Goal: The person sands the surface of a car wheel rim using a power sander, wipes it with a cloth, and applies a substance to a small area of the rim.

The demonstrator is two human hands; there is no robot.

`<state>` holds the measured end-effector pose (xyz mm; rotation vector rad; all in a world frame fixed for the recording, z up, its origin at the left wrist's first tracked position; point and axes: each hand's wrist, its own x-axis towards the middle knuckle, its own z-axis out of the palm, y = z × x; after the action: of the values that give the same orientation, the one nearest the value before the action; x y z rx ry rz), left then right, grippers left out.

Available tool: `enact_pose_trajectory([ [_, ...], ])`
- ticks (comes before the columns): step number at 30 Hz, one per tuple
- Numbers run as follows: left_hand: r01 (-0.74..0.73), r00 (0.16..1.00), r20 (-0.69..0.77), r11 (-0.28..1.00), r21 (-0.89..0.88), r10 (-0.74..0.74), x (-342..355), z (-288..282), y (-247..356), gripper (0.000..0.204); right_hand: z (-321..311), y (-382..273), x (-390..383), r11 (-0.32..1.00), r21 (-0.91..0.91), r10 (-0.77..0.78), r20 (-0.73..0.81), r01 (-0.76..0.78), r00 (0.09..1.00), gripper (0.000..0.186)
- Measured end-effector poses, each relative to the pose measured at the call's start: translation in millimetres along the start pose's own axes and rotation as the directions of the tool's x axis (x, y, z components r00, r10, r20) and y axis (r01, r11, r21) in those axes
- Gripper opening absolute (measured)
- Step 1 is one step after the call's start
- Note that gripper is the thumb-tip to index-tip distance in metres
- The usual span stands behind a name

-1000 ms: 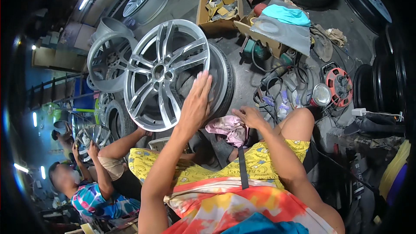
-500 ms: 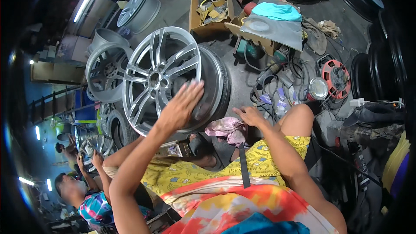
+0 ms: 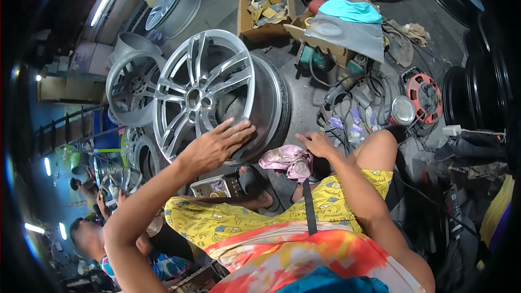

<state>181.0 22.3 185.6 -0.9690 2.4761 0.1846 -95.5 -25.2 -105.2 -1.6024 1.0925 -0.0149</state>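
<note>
A silver multi-spoke alloy wheel (image 3: 198, 84) leans in front of me on the left, with a tyre (image 3: 282, 97) behind it. Flat against the near right part of its rim lies my left hand (image 3: 217, 142), fingers stretched out and holding nothing. My right hand (image 3: 319, 144) hovers by my right knee, fingers loosely extended, with nothing seen in it. Just left of that hand is a crumpled pink cloth (image 3: 287, 161), apart from the fingertips or nearly so.
Beyond the wheel stands a cardboard box (image 3: 242, 8) of worn abrasive pieces. Green power tools (image 3: 317, 61) and cables lie ahead, near an orange cable reel (image 3: 422, 97) and a round tin (image 3: 402, 109). More wheels (image 3: 133, 89) stand left. Another person (image 3: 89, 239) sits at lower left.
My left hand has slid down the rim toward me, and its elbow has swung out to the left. The right hand stays almost in place.
</note>
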Motion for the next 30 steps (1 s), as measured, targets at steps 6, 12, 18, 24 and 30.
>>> enact_pose_trajectory([
  [6,0.324,0.847,-0.399,0.936,-0.137,-0.351,90,4,-112,0.06,8,-4,0,0.999,-0.054,0.01,0.02,-0.009,1.0,0.083],
  [12,0.302,0.825,-0.44,0.935,-0.187,-0.355,98,23,-110,0.071,-3,-3,-7,1.0,0.003,0.005,0.006,-0.005,1.0,0.082],
  [18,0.152,0.893,-0.345,0.915,-0.373,-0.289,61,11,-33,0.077,1,2,-3,0.997,-0.077,0.003,-0.003,-0.003,1.0,0.081],
  [24,0.465,0.614,-0.542,0.818,-0.338,-0.573,120,31,-180,0.056,4,-2,-9,0.994,-0.11,0.024,0.041,-0.02,0.999,0.08],
  [30,0.223,0.69,-0.569,0.879,-0.421,-0.448,106,47,-77,0.07,7,19,3,0.998,-0.039,0.052,-0.03,-0.053,0.998,0.085],
])
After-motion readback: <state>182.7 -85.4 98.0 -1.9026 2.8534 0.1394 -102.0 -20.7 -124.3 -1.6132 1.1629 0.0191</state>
